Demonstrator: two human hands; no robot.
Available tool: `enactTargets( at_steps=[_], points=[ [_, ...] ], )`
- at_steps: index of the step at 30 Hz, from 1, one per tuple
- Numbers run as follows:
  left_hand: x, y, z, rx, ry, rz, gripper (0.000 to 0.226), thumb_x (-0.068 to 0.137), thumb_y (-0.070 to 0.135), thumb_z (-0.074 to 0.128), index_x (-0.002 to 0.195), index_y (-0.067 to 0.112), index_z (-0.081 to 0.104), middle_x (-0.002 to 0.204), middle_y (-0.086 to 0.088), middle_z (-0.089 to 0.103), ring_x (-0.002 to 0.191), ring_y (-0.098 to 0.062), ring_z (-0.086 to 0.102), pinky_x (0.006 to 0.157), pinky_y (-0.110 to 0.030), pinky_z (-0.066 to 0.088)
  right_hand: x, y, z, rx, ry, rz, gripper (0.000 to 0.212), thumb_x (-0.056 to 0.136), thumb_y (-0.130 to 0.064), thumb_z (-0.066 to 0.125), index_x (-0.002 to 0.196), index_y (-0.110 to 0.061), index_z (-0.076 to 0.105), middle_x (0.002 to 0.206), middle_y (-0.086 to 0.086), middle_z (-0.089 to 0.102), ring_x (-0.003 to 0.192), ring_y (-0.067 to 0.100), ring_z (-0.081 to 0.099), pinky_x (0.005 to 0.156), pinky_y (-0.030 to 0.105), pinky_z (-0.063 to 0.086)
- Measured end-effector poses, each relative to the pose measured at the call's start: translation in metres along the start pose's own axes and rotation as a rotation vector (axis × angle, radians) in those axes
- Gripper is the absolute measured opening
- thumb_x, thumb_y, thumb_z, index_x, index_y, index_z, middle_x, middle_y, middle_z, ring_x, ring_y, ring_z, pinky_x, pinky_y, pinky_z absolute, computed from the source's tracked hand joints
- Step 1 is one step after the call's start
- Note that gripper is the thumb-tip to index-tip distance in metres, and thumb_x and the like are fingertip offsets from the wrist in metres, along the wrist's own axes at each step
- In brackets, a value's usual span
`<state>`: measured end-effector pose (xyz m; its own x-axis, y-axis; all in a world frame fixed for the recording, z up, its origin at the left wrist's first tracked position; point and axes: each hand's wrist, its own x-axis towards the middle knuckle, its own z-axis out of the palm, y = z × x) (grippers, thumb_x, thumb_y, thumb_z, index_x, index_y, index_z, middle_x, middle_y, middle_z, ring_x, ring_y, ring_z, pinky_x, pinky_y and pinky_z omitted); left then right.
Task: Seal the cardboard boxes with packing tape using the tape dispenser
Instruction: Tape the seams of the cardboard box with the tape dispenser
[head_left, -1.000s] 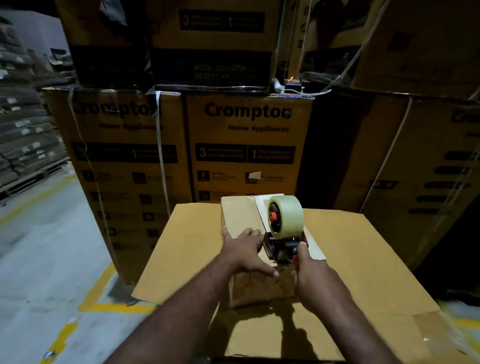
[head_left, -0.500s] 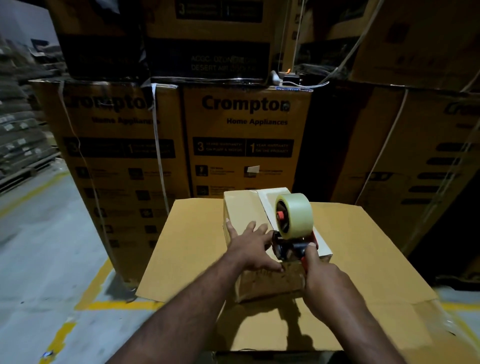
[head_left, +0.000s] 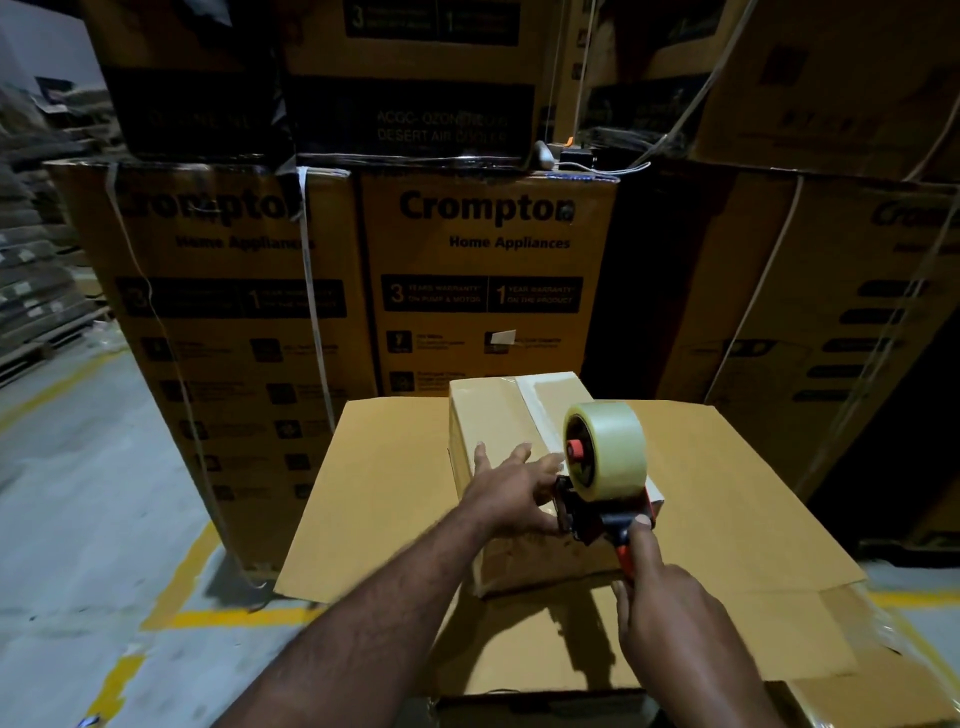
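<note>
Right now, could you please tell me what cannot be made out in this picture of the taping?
Head view only:
- Cutting edge of the tape dispenser: hidden behind its tape roll and the left hand.
- Dispenser handle: mostly covered by the right hand.
- Left fingertips: motion-blurred, so contact with the small box is unclear.
- Print on the top-left carton: too dark to read.

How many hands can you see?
2. The left hand rests flat on the small box; the right hand grips the tape dispenser by its handle. None seem hidden.
</note>
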<state>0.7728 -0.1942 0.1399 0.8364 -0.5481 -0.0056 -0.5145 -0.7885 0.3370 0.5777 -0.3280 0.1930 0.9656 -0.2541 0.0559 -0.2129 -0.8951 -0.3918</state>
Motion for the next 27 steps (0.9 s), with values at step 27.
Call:
enactTargets(
  at_steps=[27],
  points=[
    [-0.002,0.0,-0.009,0.105,-0.113,0.106,0.05,0.1,0.038,0.06,0.148,0.045,0.046,0.166,0.012,0.026,0.157,-0.016,0.009,0.119,-0.069,-0.005,-0.025,0.017,0.027,-0.104,-0.024,-0.003,0.074,0.105,-0.049,0.029,0.151,-0.027,-0.025,0.122,-0.004,0.056,0.099,0.008,0.058,0.077,0.018,0.042]
  ],
)
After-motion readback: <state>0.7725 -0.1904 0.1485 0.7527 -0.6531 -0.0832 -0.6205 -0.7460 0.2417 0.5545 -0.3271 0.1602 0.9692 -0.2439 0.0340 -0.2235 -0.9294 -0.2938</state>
